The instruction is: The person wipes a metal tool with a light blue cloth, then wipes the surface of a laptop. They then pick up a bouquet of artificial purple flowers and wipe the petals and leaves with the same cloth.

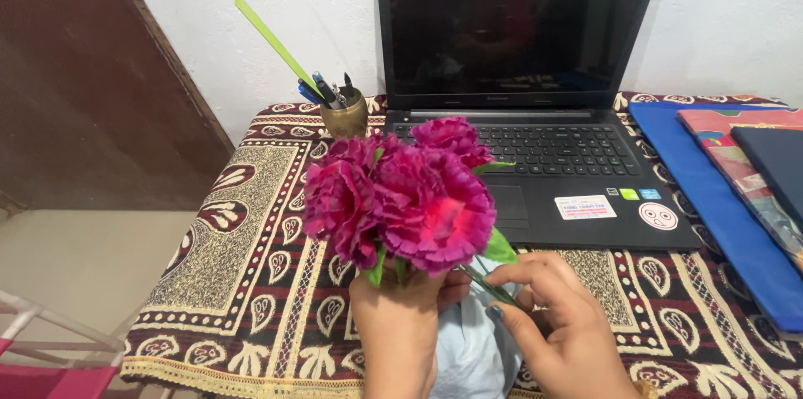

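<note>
A bunch of magenta carnation-like flowers (401,194) with green leaves stands upright in front of me, above the near table edge. My left hand (397,324) is closed around the stems just below the blooms. My right hand (560,324) sits to the right, its fingers pinching a thin green stem (485,282) that slants out from the bunch. A pale blue cloth (473,349) lies under and between both hands.
An open black laptop (535,156) with a dark screen stands behind the flowers on a patterned maroon tablecloth (251,223). A brass cup (345,115) holds pens and a green ruler at the back left. Blue and red folders (728,190) are stacked at the right.
</note>
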